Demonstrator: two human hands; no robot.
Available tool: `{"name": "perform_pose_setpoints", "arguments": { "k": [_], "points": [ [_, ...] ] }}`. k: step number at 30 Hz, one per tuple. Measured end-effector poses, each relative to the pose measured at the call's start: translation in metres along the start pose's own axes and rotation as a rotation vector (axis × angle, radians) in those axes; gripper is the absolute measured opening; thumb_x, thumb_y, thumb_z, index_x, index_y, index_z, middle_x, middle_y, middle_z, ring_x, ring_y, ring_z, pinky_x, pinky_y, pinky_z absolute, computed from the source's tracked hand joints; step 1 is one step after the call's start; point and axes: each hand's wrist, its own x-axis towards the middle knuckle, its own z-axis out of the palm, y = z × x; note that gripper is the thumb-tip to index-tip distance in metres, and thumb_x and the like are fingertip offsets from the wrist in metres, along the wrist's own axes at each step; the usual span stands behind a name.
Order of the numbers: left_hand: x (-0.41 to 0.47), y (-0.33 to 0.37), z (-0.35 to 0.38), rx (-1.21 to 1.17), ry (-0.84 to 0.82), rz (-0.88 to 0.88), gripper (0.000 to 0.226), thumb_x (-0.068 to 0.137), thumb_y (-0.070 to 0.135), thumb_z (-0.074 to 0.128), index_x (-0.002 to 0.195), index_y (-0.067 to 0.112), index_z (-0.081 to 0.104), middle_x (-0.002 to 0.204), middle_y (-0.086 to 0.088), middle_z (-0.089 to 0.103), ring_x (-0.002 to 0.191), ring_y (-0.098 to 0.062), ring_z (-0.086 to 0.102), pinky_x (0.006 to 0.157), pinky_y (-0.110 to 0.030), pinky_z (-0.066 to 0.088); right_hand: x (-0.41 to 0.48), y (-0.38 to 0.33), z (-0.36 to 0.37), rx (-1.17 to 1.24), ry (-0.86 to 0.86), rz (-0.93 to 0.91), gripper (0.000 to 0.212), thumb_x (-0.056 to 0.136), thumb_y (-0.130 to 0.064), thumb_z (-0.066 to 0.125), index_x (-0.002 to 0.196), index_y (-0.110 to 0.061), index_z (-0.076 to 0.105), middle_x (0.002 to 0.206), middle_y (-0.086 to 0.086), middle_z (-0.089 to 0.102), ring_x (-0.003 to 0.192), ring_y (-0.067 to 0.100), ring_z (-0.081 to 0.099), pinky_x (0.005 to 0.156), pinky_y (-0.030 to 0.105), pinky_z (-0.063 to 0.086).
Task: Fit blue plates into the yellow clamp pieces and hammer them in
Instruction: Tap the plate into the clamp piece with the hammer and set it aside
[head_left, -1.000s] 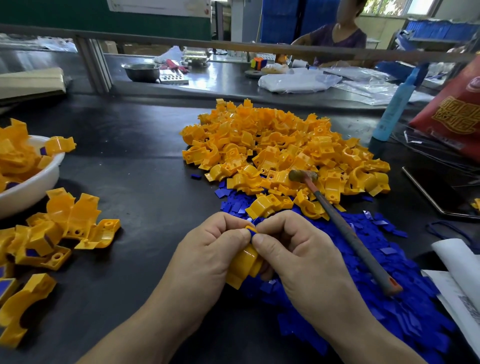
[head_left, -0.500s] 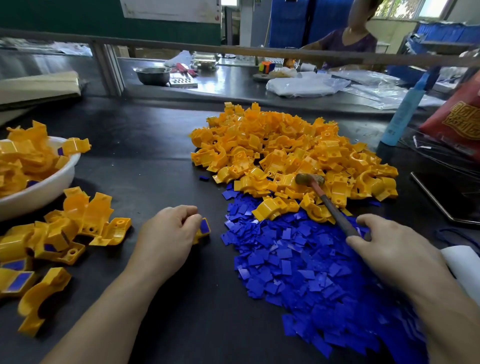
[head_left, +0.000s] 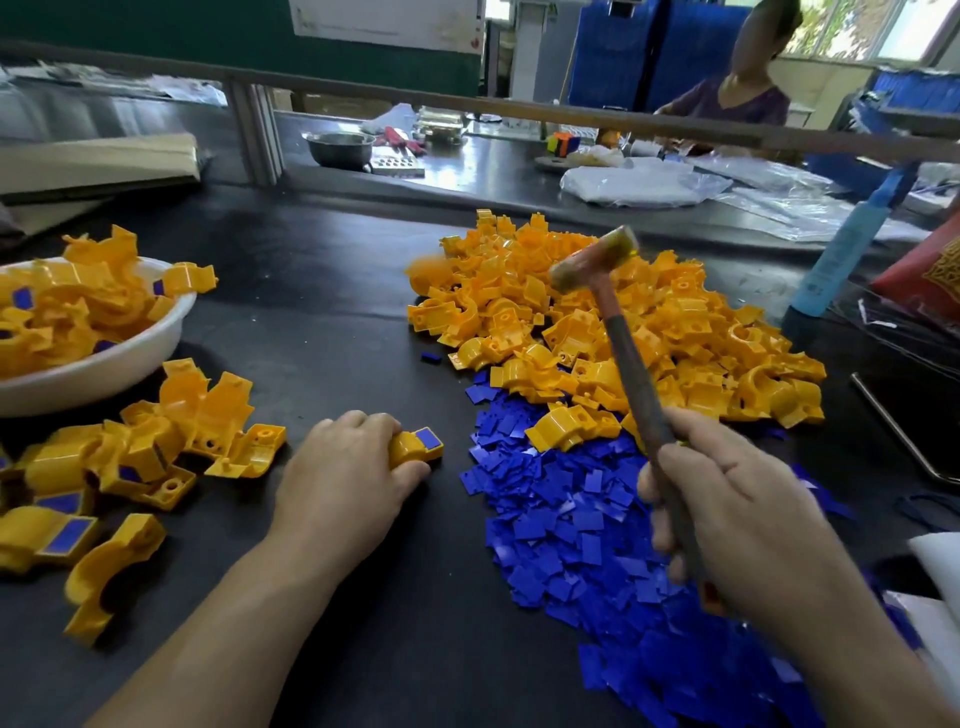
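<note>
My left hand (head_left: 343, 478) holds a yellow clamp piece (head_left: 410, 449) down on the black table, with a blue plate (head_left: 429, 439) sitting in its end. My right hand (head_left: 737, 514) grips the handle of a hammer (head_left: 639, 384), whose blurred head (head_left: 595, 260) is raised above the big heap of yellow clamp pieces (head_left: 623, 322). A spread of loose blue plates (head_left: 582, 525) lies between and under my hands.
A white bowl (head_left: 104, 364) of fitted yellow pieces stands at the left, with more fitted pieces (head_left: 156, 447) on the table beside it. A blue bottle (head_left: 841, 249) and a red bag (head_left: 930, 270) stand at the right. A person sits behind the rail.
My right hand took the hammer off the pile and raised it. My left hand set the fitted clamp piece on the table left of the blue plates and keeps holding it.
</note>
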Motion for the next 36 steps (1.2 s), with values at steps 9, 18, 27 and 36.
{"name": "perform_pose_setpoints", "arguments": {
  "k": [9,18,27,36],
  "points": [
    [0.000,-0.001,0.003,-0.059,0.066,-0.007,0.044,0.086,0.057,0.063,0.120,0.030,0.060,0.111,0.007,0.062,0.100,-0.015,0.052,0.077,-0.029,0.043,-0.014,0.000,0.032,-0.517,-0.038,-0.264,0.027,0.090,-0.048,0.040,0.117,-0.048,0.041,0.079,-0.018,0.058,0.071,-0.003,0.055,0.055,0.019,0.044],
    [0.001,-0.002,0.004,-0.069,0.085,-0.009,0.041,0.084,0.057,0.065,0.115,0.030,0.062,0.104,0.009,0.061,0.096,-0.013,0.051,0.073,-0.029,0.041,-0.007,0.002,0.029,-0.681,-0.171,-0.165,0.026,0.096,-0.046,0.039,0.121,-0.040,0.046,0.081,-0.010,0.060,0.072,0.004,0.056,0.062,0.021,0.045],
    [0.005,-0.003,0.007,-0.072,0.081,-0.026,0.041,0.083,0.058,0.066,0.113,0.031,0.062,0.104,0.009,0.061,0.095,-0.014,0.052,0.074,-0.030,0.044,-0.004,0.007,0.055,-0.709,-0.116,-0.249,0.028,0.098,-0.046,0.034,0.124,-0.037,0.040,0.093,-0.010,0.059,0.083,0.007,0.057,0.076,0.030,0.052],
    [0.002,-0.003,-0.001,-0.143,0.028,-0.085,0.042,0.086,0.057,0.063,0.116,0.028,0.059,0.110,0.006,0.062,0.099,-0.015,0.056,0.082,-0.035,0.051,0.006,0.024,0.014,-0.735,0.182,-0.164,0.024,0.090,-0.046,0.046,0.113,-0.044,0.050,0.067,-0.014,0.053,0.055,0.003,0.052,0.044,0.018,0.036]
  ]
}}
